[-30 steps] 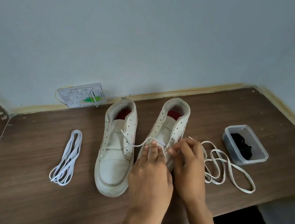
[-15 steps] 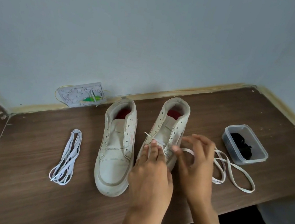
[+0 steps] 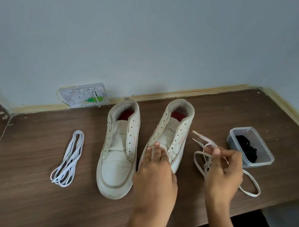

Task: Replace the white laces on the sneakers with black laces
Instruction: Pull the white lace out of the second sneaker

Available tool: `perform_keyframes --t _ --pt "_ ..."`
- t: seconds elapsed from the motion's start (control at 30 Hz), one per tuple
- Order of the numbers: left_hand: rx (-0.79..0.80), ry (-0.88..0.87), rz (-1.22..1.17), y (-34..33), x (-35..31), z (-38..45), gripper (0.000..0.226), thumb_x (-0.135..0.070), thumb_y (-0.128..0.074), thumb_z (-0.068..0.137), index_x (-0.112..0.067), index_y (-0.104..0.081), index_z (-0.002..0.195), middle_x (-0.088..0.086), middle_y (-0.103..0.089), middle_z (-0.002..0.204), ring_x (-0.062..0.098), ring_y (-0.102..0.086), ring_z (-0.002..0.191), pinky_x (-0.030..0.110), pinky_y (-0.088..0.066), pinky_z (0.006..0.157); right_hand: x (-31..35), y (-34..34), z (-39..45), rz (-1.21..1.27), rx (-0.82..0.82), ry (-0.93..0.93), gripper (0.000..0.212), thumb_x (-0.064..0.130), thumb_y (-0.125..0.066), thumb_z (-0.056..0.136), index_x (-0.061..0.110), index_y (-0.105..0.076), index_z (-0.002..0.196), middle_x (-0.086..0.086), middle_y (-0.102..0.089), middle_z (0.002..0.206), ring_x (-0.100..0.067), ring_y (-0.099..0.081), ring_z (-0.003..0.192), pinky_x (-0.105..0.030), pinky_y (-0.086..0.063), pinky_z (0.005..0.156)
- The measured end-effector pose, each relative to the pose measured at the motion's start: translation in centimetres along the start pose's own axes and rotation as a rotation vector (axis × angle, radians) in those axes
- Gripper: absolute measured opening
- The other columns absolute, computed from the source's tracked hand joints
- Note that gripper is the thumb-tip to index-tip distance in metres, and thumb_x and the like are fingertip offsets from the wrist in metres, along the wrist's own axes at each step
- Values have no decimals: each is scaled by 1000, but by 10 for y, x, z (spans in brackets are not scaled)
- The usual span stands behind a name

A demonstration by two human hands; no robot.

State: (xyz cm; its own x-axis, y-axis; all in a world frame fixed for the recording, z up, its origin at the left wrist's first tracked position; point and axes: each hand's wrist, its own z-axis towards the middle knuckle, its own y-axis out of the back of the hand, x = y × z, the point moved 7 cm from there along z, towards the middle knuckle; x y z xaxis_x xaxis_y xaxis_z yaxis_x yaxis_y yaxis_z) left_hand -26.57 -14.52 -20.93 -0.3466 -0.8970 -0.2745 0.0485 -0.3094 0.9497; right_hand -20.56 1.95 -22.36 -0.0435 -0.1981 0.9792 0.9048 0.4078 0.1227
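No legible text, label or brand on any surface in view.

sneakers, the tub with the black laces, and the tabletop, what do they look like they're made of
Sneakers: likely smooth leather or synthetic leather, off-white and matte, with stitched panels, punched eyelets and creased toes.
Tub: clear, slightly frosted plastic; the black laces show through its wall.
Tabletop: dark brown wood grain, probably laminate or veneer rather than solid wood, judging by the chipped pale spots near its left corner.
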Motion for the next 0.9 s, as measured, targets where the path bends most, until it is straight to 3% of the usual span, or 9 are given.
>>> perform_keyframes --t 0.1,0.17,0.33,0.4,0.5,0.57,0.67,0.8,0.9 --pt "-31 -8 -1 5 0 0 53 -24 -90 50 -11 -77 100 2 -72 112 18 -70 101 30 -58 56 3 10 3 -35 -58 -10 14 15 -63 94 13 -55 82 2 -72 85 -2 -68 77 -16 -52 69" --pt "-55 -12 -17 9 0 0 46 -23 -88 54 -12 -78 97 1 -72 111 17 -70 101 30 -58 54 5 12 4 -95 -56 33 13 17 -65 92 14 -56 83 4 -71 84 -5 -67 78 -21 -53 73" --pt "-78 1 -62 17 4 4 25 -25 -84 63 -19 -78 87 -4 -73 106 14 -71 92 29 -54 47 13 9 9 -226 25 171 19 11 -61 94 21 -64 110 12 -65 95 3 -61 88 -3 -44 73" --pt "-74 16 -67 19 4 6 20 -27 -80 69 -22 -78 87 -7 -72 106 13 -70 88 28 -52 47 15 7 16 -320 48 264 19 7 -62 93 17 -70 108 10 -65 96 0 -60 87 -14 -48 83" --pt "-75 15 -82 21 5 7 17 -30 -79 70 -25 -78 86 -11 -71 104 12 -69 83 27 -50 45 5 -7 29 -553 187 291 17 5 -69 86 17 -73 98 7 -67 92 -19 -61 94 -50 -49 90" --pt "-79 16 -87 22 5 8 17 -31 -79 70 -26 -78 86 -12 -71 103 10 -68 80 25 -49 45 -5 -16 33 -688 291 220 14 10 -74 81 20 -72 91 5 -68 88 -24 -59 99 -50 -41 97" --pt "-83 20 -91 22 7 9 16 -32 -76 73 -28 -77 88 -14 -70 103 8 -67 80 23 -48 47 -6 -17 31 -741 284 210 13 21 -78 78 22 -66 79 8 -63 81 -24 -56 99 -40 -30 93" --pt "-75 23 -94 23 7 10 14 -32 -74 75 -29 -77 88 -14 -68 101 8 -65 77 23 -47 46 -2 -29 37 -806 278 287 21 34 -80 78 17 -72 89 -1 -68 87 -27 -57 98 -42 -34 91" --pt "-99 10 -100 25 6 11 14 -31 -75 74 -28 -77 88 -13 -68 99 10 -65 75 24 -47 46 -6 -40 37 -881 295 341 10 24 -77 83 15 -77 81 -5 -68 80 -30 -58 86 -43 -34 88"
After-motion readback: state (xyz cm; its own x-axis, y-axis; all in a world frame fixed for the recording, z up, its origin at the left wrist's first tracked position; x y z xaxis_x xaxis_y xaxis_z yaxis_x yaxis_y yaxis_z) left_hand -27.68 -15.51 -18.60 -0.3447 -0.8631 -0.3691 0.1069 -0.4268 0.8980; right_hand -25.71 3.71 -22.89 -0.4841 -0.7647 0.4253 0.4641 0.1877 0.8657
